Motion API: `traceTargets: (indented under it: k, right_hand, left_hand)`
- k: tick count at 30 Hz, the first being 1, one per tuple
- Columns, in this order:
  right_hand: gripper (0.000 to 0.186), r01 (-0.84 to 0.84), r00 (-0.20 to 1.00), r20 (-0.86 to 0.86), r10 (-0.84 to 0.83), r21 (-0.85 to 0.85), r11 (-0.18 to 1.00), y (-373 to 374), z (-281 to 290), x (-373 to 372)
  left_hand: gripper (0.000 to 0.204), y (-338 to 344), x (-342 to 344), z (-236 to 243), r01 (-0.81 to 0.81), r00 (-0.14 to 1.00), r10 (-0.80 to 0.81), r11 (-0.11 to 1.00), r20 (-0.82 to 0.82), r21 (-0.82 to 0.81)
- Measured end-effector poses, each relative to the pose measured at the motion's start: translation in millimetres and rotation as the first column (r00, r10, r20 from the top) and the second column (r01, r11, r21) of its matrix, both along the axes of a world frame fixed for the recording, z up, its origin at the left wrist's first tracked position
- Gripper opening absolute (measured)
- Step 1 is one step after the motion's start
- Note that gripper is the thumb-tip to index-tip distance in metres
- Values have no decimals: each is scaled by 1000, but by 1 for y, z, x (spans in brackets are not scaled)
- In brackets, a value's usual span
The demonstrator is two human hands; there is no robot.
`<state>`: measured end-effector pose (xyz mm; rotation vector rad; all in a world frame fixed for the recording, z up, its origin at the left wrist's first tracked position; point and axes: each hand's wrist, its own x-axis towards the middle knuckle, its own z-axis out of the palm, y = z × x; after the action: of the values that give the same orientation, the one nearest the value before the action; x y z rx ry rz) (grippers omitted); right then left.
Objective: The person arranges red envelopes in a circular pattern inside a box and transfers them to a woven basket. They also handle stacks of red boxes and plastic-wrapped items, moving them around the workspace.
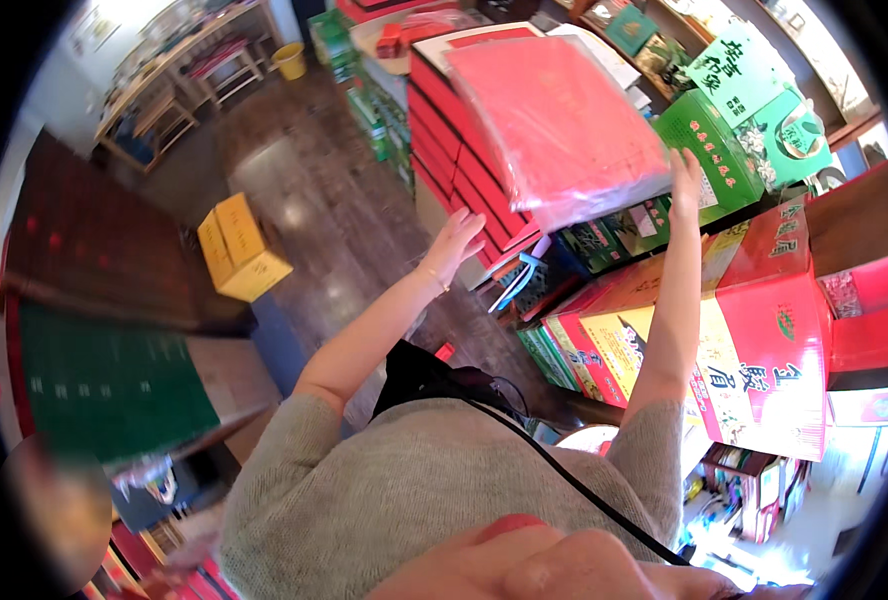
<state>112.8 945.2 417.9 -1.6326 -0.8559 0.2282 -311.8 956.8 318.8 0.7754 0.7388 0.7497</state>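
From here I see a tall stack of red boxes. The flat red pack looks to lie over the top of it and sticks out past it on the right. The pack is out in front, between the two hands and farther out than the left one. It seems a bit longer from near to far, and its far end leans left, but the view bends things, so I can't be sure. The right hand is nearer, up at the pack's right edge, and seems to touch it. I can't tell if it grips. The left hand is apart from the pack, near its close left corner, with nothing in it and its fingers loosely spread.

The big carton on the right is red and yellow, with a shiny side. The pack is wrapped in thin, crinkly clear plastic that shines. The green box is smooth, with straight edges. The yellow box far left looks like stiff card. The light blue strap is thin and bendy, and the bracelet by the left hand is tiny
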Motion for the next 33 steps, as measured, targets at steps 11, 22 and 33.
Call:
traceTargets:
  k: [11, 22, 33]
  right_hand:
    - [66, -248, 966, -232, 116, -690, 680, 130, -4, 86]
    - [68, -441, 840, -542, 9, -674, 592, 111, 21, 35]
    - [62, -188, 851, -517, 89, -142, 972, 20, 41, -71]
  left_hand:
    - [82, 165, 100, 12, 250, 961, -232, 962, 151, -111]
    - [60, 234, 64, 27, 121, 991, -107, 972, 79, -202]
    - [64, 280, 12, 32, 288, 958, -271, 879, -99, 379]
